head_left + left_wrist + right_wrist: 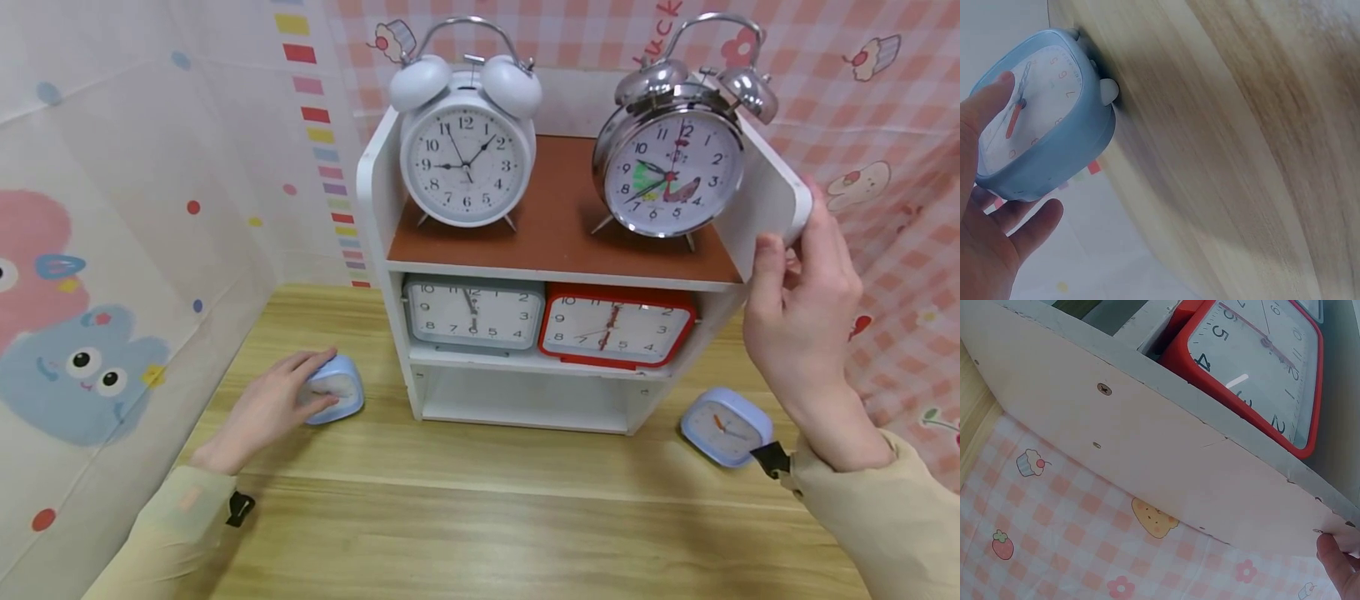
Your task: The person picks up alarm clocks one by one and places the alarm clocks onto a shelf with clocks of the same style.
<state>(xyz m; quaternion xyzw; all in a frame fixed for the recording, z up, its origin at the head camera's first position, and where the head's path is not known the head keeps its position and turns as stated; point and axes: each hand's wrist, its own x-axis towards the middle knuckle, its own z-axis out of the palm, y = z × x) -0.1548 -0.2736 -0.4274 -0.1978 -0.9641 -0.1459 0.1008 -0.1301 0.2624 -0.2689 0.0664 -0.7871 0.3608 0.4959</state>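
Observation:
My left hand (273,400) holds a small light-blue alarm clock (339,390) at the left of the table. In the left wrist view its thumb lies across the dial of the blue clock (1035,112), with the other fingers behind the case. The clock's small feet are at the wood surface; whether they touch it I cannot tell. My right hand (806,308) grips the upper front corner of the right side panel of a white shelf (525,400). In the right wrist view only part of that hand (1338,565) shows, against the side panel (1147,450).
On the brown top stand a white twin-bell clock (467,158) and a silver twin-bell clock (671,171). Below sit a grey clock (474,315) and a red-framed clock (618,325). Another light-blue clock (726,427) lies right of the shelf on the wooden table (487,525).

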